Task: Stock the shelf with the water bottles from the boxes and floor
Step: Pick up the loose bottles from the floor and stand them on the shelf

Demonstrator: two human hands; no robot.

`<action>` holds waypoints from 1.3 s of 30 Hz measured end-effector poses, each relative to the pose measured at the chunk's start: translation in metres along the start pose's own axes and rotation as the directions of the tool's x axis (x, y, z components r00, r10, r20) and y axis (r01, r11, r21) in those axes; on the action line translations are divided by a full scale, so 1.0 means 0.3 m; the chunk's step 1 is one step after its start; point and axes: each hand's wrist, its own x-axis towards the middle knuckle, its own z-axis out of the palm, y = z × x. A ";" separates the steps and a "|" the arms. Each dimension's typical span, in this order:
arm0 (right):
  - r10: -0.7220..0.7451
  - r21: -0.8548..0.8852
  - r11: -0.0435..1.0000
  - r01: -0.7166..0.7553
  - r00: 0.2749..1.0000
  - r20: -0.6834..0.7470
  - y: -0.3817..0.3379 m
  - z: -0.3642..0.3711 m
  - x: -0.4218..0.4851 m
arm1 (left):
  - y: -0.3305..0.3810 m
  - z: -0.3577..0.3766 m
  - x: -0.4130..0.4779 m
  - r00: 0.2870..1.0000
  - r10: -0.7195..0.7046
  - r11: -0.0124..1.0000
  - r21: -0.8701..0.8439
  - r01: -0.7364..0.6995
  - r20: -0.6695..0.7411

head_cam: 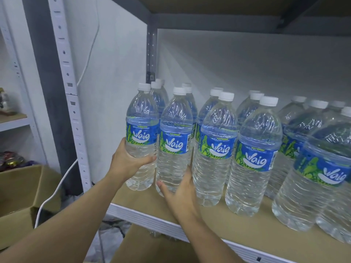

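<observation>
Bottles stand in rows on the shelf (252, 232), and I take that tan board as my landmark. Far left of it, beyond the white upright (70, 103), I see an open box (22, 186) on the floor with a white cable (57, 188) running down past it. At the shelf's left end my left hand (129, 164) wraps the end bottle (141, 137) just below its blue label, fingers curled tight around the clear body, thumb on the near side; the bottle's base sits at the board's front left corner, though I cannot tell whether it rests fully on it. Just right of it stands the second bottle (174, 141), touching or nearly touching the first. My right hand (182, 194) is at this bottle's lower part, palm against it, fingers spread and reaching around its right side, not clearly closed. Further right along the shelf the other bottles (252, 154) stand upright in columns running back toward the rear wall, white caps on, labels facing me. Below the shelf's front edge lies a cardboard sheet (152, 247).
</observation>
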 end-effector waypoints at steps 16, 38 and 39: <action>0.007 0.088 0.996 -0.013 0.998 0.067 -0.004 -0.018 -0.006 | -0.008 0.000 0.003 0.999 -0.015 1.000 -0.001 0.015 0.051; 0.058 0.053 0.997 -0.063 0.995 0.084 -0.024 -0.030 -0.016 | 0.013 0.009 -0.124 0.980 -0.176 0.979 0.120 0.165 0.093; 0.080 0.048 0.995 -0.084 0.993 0.082 -0.030 -0.033 -0.019 | 0.009 0.007 -0.147 0.975 -0.206 0.961 0.206 0.185 0.083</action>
